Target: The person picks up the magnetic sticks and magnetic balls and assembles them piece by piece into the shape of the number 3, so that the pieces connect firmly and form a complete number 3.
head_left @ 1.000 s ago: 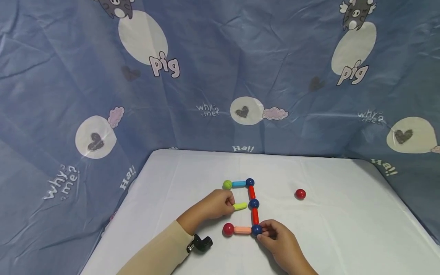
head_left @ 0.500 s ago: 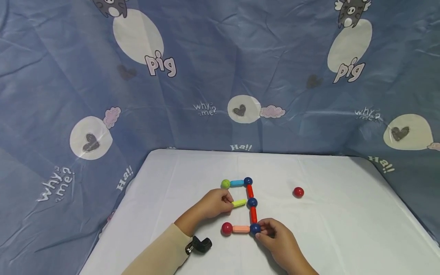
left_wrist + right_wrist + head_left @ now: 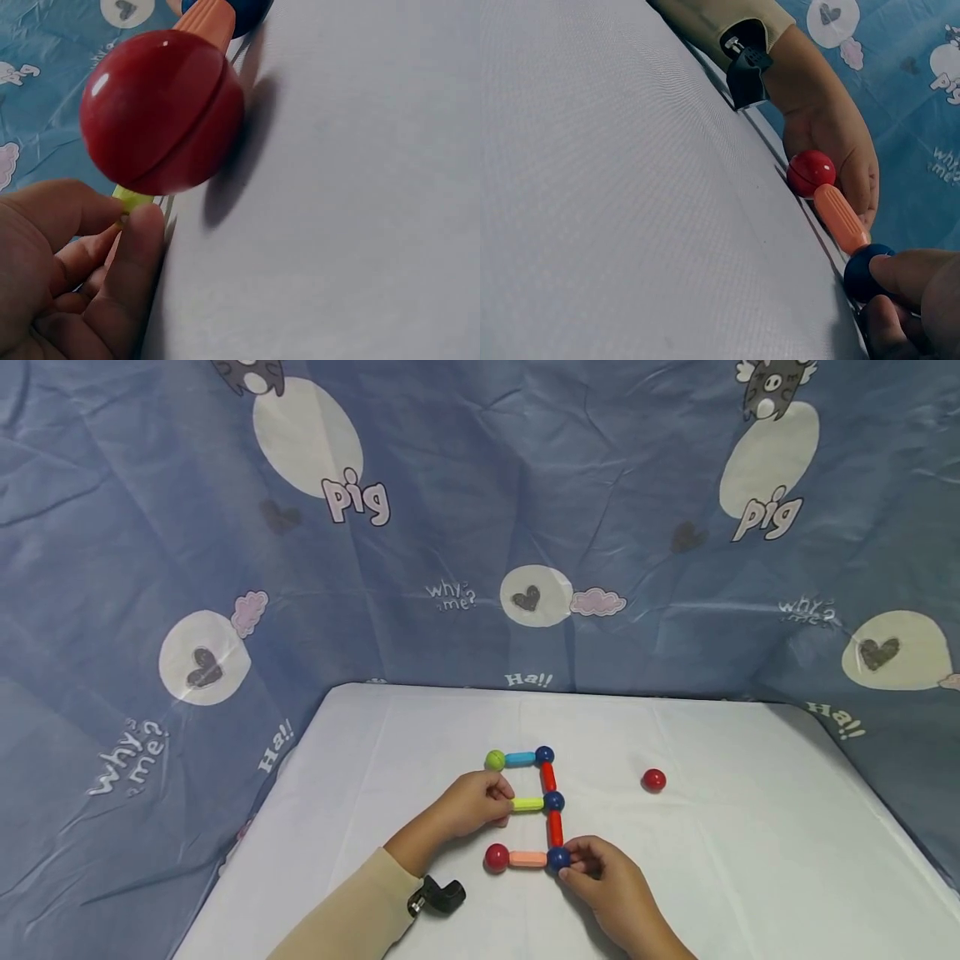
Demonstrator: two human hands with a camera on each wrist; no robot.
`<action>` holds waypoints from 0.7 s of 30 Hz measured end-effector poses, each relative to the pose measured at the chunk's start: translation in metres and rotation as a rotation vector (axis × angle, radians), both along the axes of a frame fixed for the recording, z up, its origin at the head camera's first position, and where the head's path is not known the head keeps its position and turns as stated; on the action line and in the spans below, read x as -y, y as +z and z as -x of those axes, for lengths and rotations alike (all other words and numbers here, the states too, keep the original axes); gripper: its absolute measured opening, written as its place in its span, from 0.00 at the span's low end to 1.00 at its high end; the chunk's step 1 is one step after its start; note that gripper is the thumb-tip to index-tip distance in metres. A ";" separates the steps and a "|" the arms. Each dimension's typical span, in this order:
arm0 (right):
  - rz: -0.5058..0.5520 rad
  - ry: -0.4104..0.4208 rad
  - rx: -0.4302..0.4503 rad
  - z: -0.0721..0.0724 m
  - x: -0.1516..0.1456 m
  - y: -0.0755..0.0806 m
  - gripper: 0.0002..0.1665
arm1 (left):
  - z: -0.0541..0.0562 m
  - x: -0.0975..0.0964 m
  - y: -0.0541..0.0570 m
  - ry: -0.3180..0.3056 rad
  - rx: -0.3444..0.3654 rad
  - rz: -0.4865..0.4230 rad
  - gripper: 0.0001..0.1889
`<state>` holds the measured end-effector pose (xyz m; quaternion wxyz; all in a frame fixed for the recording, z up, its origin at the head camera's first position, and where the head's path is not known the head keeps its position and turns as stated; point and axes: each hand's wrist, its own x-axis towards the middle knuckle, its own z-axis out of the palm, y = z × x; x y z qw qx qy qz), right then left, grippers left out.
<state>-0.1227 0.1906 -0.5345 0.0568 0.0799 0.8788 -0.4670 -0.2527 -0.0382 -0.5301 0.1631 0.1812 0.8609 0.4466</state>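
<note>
My left hand (image 3: pixel 474 799) pinches the outer end of a yellow-green rod (image 3: pixel 528 804), whose other end touches the middle blue ball (image 3: pixel 553 801). With thumb and fingers my right hand (image 3: pixel 609 883) holds the nearest blue ball (image 3: pixel 864 274). Two red rods (image 3: pixel 555 829) join three blue balls in a line running away from me. At the far end a light blue rod (image 3: pixel 520 759) leads left to a green ball (image 3: pixel 495 760). From the near ball an orange-pink rod (image 3: pixel 841 217) leads to a red ball (image 3: pixel 163 112), which partly hides the yellow-green rod in the left wrist view.
A separate red ball (image 3: pixel 654 780) lies on the white tablecloth (image 3: pixel 750 827) to the right. A black wrist device (image 3: pixel 441 896) sits at my left cuff. Blue printed cloth (image 3: pixel 420 527) hangs behind the table and down its left side.
The yellow-green rod has moved slightly right and straightened, and its gap to the middle blue ball has gone. My right hand stays on the near blue ball.
</note>
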 end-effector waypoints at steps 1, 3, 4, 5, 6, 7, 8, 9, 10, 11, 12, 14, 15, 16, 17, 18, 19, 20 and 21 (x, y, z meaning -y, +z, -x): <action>0.002 -0.001 -0.001 0.000 0.000 0.000 0.18 | -0.001 0.000 0.000 0.007 0.001 -0.012 0.03; 0.001 -0.001 0.000 0.000 -0.001 0.001 0.18 | -0.002 -0.001 0.000 0.023 0.010 -0.029 0.03; 0.002 0.000 0.001 0.000 -0.001 0.001 0.18 | -0.002 -0.001 0.000 0.031 0.012 -0.034 0.03; 0.003 0.000 0.003 0.000 -0.001 0.001 0.18 | -0.003 -0.001 -0.001 0.038 0.014 -0.037 0.04; 0.004 0.002 0.006 -0.001 -0.001 0.001 0.18 | -0.004 -0.001 -0.001 0.044 0.018 -0.038 0.04; 0.006 0.004 0.008 -0.001 -0.001 0.001 0.19 | -0.005 -0.001 -0.002 0.048 0.018 -0.039 0.04; 0.008 0.007 0.011 -0.001 0.000 0.000 0.19 | -0.006 0.000 -0.002 0.053 0.022 -0.039 0.04; 0.011 0.009 0.012 -0.001 0.000 0.000 0.20 | -0.007 0.000 -0.002 0.056 0.025 -0.038 0.03; 0.015 0.012 0.013 -0.001 0.000 0.000 0.20 | -0.008 0.001 -0.002 0.059 0.027 -0.037 0.03; 0.018 0.015 0.015 -0.001 0.000 -0.001 0.21 | -0.009 0.002 -0.002 0.062 0.032 -0.039 0.03; 0.021 0.018 0.015 -0.001 0.000 -0.001 0.21 | -0.010 0.004 -0.002 0.065 0.037 -0.042 0.03; 0.024 0.023 0.013 -0.001 -0.001 -0.001 0.22 | -0.013 0.006 -0.001 0.076 0.046 -0.045 0.02; 0.025 0.023 0.011 -0.001 -0.001 -0.001 0.22 | -0.014 0.007 0.000 0.082 0.051 -0.044 0.02; 0.026 0.022 0.010 -0.001 -0.001 -0.001 0.22 | -0.015 0.009 0.000 0.087 0.054 -0.045 0.02; 0.029 0.021 0.010 -0.001 -0.002 -0.001 0.23 | -0.015 0.010 0.001 0.091 0.059 -0.046 0.03; 0.030 0.018 0.008 -0.001 -0.002 0.000 0.23 | -0.016 0.011 0.001 0.093 0.058 -0.045 0.03; 0.032 0.010 0.007 -0.001 -0.003 0.000 0.23 | -0.017 0.012 0.001 0.096 0.060 -0.043 0.03; 0.033 0.001 0.007 -0.001 -0.004 0.001 0.23 | -0.018 0.014 0.001 0.097 0.061 -0.047 0.04; 0.031 -0.009 0.005 -0.002 -0.005 0.001 0.23 | -0.019 0.015 0.002 0.097 0.064 -0.053 0.04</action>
